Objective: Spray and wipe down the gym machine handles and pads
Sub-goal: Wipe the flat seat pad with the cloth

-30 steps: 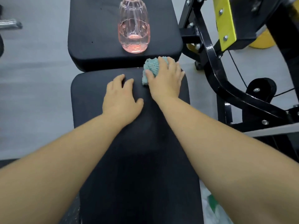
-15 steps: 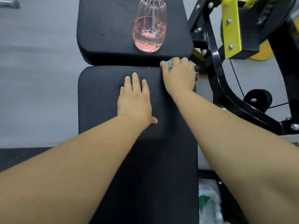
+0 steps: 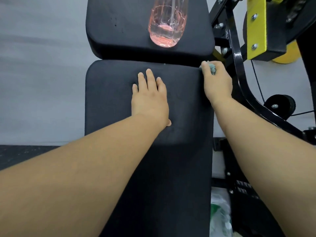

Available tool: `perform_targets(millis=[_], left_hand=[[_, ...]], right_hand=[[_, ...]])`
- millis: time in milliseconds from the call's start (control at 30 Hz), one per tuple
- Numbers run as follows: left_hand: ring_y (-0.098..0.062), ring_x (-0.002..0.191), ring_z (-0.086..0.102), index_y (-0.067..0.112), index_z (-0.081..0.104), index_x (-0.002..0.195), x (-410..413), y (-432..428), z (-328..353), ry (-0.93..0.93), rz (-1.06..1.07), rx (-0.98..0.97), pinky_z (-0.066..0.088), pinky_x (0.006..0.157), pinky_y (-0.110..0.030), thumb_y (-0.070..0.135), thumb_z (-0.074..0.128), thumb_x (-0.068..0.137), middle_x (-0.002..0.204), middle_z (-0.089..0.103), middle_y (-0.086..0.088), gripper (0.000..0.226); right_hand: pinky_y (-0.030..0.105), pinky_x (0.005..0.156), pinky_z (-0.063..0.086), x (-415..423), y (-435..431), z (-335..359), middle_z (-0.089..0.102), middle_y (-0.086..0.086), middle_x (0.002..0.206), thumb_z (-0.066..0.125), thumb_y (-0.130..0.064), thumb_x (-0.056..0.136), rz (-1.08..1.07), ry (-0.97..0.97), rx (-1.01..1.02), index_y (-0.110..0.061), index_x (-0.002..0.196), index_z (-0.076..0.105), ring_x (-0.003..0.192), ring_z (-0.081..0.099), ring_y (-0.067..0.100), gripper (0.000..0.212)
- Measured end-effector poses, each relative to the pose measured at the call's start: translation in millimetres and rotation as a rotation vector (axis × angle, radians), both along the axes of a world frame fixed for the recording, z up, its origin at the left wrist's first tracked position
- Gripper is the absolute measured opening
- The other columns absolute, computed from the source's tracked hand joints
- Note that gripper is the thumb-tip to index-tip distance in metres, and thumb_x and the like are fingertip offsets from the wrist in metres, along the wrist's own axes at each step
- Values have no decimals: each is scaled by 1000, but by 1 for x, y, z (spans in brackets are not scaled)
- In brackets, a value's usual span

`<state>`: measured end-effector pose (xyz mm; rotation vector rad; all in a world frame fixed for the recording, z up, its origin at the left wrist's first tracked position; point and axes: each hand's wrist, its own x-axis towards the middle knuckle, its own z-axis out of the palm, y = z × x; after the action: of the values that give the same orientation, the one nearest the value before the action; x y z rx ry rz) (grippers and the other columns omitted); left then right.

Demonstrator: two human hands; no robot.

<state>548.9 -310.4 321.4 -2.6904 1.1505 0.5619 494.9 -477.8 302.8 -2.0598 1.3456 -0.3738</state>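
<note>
A long black bench pad (image 3: 109,103) runs toward me, with a second black pad (image 3: 119,28) beyond it. A clear pink spray bottle (image 3: 166,24) stands on the far pad, its top out of frame. My left hand (image 3: 150,101) lies flat on the near pad, fingers straight. My right hand (image 3: 218,81) is at the pad's far right corner, its fingers curled round a teal cloth (image 3: 212,68) that shows only as a small bit past the knuckles.
A black machine frame (image 3: 239,65) with a yellow plate (image 3: 256,26) stands close on the right, with a black roller (image 3: 280,103) lower down. Grey floor lies to the left. A white and green plastic bag (image 3: 220,214) sits under the bench's right side.
My right hand has slid the cloth rightward along the pad's far edge to the right corner and over its side. My left hand has flattened and shifted a little toward the pad's middle.
</note>
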Motion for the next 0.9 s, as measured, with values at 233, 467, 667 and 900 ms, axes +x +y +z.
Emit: perform_targets(millis=[233,467,667,900], left_hand=[[-34,144,-13,10,-13,148,-3,4,0,12,29,-20,7,117,-41,62,65,74,154,-21,-16,120],[-31,145,-13,13,-13,148,-6,8,-3,-1,50,-68,3,118,-39,61,63,76,156,-18,-14,116],[-29,145,-11,17,-11,149,-5,10,-4,12,64,-89,8,117,-39,62,65,74,157,-15,-10,116],[-26,145,-12,19,-8,150,-8,14,0,46,87,-134,8,117,-37,62,64,75,158,-13,-7,112]], right_hand=[[29,54,39,-82,53,-29,48,1,65,38,-49,96,-237,-185,283,-15,84,48,58,47,16,37],[33,65,43,-125,84,-42,51,3,62,35,-44,97,-300,-136,354,-10,90,57,65,52,20,41],[26,82,44,-20,16,-10,59,-4,97,35,-48,96,-211,-165,181,-24,117,57,86,55,9,39],[37,83,46,-103,63,-48,61,6,86,32,-49,97,-256,-88,246,-14,95,62,88,58,27,46]])
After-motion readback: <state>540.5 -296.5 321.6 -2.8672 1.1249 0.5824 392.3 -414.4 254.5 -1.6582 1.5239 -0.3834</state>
